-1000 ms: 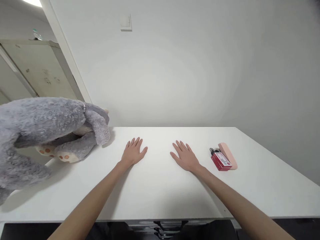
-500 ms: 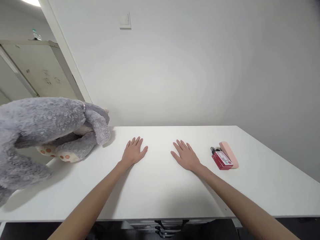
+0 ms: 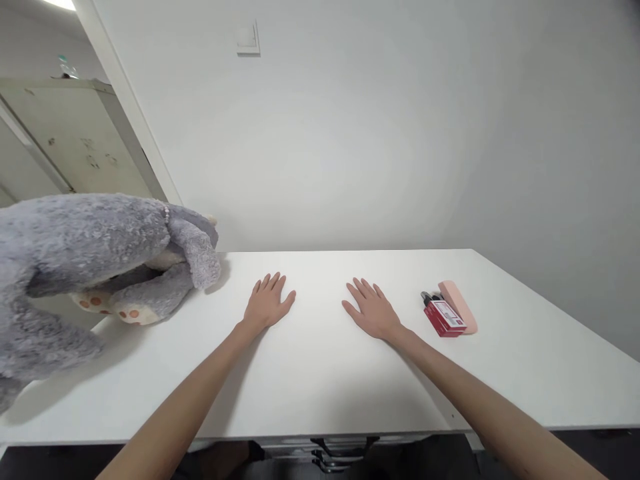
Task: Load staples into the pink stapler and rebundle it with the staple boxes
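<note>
My left hand [image 3: 265, 306] lies flat, palm down, on the white table [image 3: 310, 373], fingers slightly spread and holding nothing. Level with it to the right, my right hand [image 3: 373, 312] rests the same way, its thumb pointing inward. Bare tabletop shows between the two. To the right of my right hand is a small red-and-white box [image 3: 444, 319], not touched by it. A pink oblong case [image 3: 459, 307] lies beside the box, and a dark, small item [image 3: 426, 297] pokes out behind them; its kind is unclear.
Large grey plush toys [image 3: 95, 233] slump over the table's left side, with cream paw pads showing. A white wall with a switch plate [image 3: 247, 39] rises behind the table. A cabinet [image 3: 75, 133] stands at the far left. Black handles [image 3: 345, 445] show below the front edge.
Both hands stay flat in the same places on the table. The view has shifted very slightly, and a bit of a leg or foot now shows under the front edge.
</note>
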Available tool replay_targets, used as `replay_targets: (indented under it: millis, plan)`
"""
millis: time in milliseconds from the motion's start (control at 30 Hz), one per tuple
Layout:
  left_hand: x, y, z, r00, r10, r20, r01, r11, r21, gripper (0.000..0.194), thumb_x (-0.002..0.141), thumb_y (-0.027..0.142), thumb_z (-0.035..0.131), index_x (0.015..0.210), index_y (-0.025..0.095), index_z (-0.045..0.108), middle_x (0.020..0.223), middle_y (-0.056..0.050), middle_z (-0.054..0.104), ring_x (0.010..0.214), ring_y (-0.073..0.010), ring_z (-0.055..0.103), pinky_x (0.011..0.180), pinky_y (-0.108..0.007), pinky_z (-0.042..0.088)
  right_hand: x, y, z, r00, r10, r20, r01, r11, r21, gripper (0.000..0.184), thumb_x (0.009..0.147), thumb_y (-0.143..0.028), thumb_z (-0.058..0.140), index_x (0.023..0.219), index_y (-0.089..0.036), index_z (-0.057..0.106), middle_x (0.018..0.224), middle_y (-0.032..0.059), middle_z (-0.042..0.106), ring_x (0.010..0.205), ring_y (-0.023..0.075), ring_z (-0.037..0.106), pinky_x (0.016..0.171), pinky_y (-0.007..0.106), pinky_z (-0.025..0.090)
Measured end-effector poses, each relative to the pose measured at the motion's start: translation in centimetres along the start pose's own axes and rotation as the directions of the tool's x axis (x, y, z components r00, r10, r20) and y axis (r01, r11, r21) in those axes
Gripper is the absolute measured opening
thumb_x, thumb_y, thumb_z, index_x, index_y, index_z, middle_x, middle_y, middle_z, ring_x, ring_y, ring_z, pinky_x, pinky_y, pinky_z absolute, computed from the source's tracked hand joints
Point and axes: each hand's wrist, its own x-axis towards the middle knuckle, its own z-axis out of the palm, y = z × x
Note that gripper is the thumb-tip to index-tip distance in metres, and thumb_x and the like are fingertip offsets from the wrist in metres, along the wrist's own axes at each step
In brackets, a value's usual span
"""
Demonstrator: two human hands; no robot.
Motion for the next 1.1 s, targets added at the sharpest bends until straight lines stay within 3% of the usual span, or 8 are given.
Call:
replay_targets:
  millis: [667, 867, 1100]
  plan:
    - [-0.5, 0.3, 0.3, 0.998, -0.020, -0.064, 0.020, 1.000, 0.001, 0.062, 0.104, 0.048, 0.030, 0.155, 0.016, 0.046, 0.167, -0.010, 0.036, 0.156, -0.0317, 0.028, 0.128, -0.050, 0.021, -0.1, -0.2, 0.0, 1.000, 0.006, -0.029, -0.007, 1.000, -0.005, 0.071, 0.107, -0.059, 0.019, 0.162, -0.017, 0.034, 0.172, 0.0051, 0.022, 0.161, 0.0233, 0.013, 0.130, 0.044, 0.006]
    - [-1.2, 0.8, 0.5, 0.995, -0.063, -0.075, 0.064, 0.998, 0.011, 0.061, 0.104, 0.044, 0.028, 0.155, 0.016, 0.045, 0.167, -0.011, 0.036, 0.156, -0.0318, 0.028, 0.127, -0.051, 0.021, -0.5, -0.5, 0.0, 0.996, 0.018, -0.085, -0.019, 1.000, -0.013, 0.062, 0.108, -0.046, 0.025, 0.158, -0.016, 0.043, 0.170, 0.0073, 0.030, 0.159, 0.0231, 0.021, 0.129, 0.042, 0.011]
    - [-3.5, 1.8, 0.0, 0.997, -0.058, -0.053, 0.060, 0.998, 0.025, 0.066, 0.104, 0.049, 0.029, 0.158, 0.012, 0.041, 0.168, -0.013, 0.033, 0.158, -0.0336, 0.024, 0.128, -0.050, 0.019, -4.1, -1.2, 0.2, 0.995, -0.057, -0.078, 0.058, 0.998, 0.007, 0.062, 0.108, -0.044, 0.025, 0.157, -0.010, 0.042, 0.169, 0.0125, 0.031, 0.158, 0.0259, 0.023, 0.129, 0.045, 0.017]
